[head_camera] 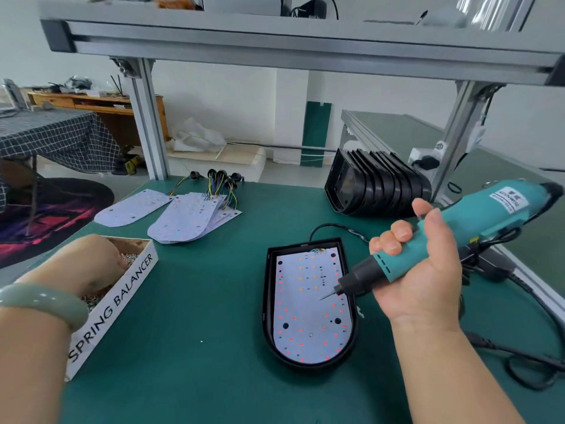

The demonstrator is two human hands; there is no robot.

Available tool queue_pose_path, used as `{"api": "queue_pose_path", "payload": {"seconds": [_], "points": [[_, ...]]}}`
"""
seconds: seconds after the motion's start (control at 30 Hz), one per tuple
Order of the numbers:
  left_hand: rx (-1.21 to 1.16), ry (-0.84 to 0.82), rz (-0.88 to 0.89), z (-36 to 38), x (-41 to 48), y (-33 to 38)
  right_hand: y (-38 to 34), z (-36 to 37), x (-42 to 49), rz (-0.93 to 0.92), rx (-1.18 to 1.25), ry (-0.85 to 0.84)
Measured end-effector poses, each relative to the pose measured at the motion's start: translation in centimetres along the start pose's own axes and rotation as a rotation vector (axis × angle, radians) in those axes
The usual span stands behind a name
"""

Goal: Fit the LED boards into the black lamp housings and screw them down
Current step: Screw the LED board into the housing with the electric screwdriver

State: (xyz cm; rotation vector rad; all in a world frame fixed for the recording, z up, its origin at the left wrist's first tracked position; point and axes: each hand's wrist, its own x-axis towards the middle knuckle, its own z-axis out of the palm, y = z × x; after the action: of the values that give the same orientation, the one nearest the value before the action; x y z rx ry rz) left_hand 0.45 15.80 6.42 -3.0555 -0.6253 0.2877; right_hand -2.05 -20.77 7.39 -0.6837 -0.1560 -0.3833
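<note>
Fetching screws is the step in hand, as I read it. One LED board is seated flat inside a black housing at mid-bench on the green mat, with its cable running out the far end.

- left hand: down in the screw box, fingertips buried among the screws and hidden behind the back of the hand. Can't tell if it has pinched one.
- right hand: fingers wrapped round the teal screwdriver, palm up, with the bit hovering over the board's right edge, apparently not touching it.

Can't tell from here whether any screw is in the board yet.

Next move, my call: lift one screw out, set it in a board hole, bring the bit down square onto it, then drive. The risk is a tilted bit skating across the LEDs.

Stock:
- spare boards: fanned at back left, wires attached.
- empty housings: nested on edge at back right.

Writing:
- Box wall reads "SPRING BALANCER" in black capitals. It's evidently a reused carton, since it holds screws.
- White label on the driver body starts "KEEN"; the rest is too small to read, as are the characters above it.
- No print on the board is legible.
</note>
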Motion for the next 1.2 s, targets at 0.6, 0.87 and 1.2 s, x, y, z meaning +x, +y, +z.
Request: {"api": "queue_pose_path", "payload": {"seconds": [0.6,0.87,1.2], "points": [[-1.484,0.283,0.270,-2.0,-6.9,7.4,0.1,-0.4,0.8,0.031,0.096,0.250],[-1.738,-0.261,0.412,1.0,-11.4,16.7,-0.2,-0.3,0.8,0.017,0.110,0.215],[-1.572,-0.315,0.479,2.2,-12.2,18.0,-0.7,-0.2,0.8,-0.037,0.122,0.210]]}}
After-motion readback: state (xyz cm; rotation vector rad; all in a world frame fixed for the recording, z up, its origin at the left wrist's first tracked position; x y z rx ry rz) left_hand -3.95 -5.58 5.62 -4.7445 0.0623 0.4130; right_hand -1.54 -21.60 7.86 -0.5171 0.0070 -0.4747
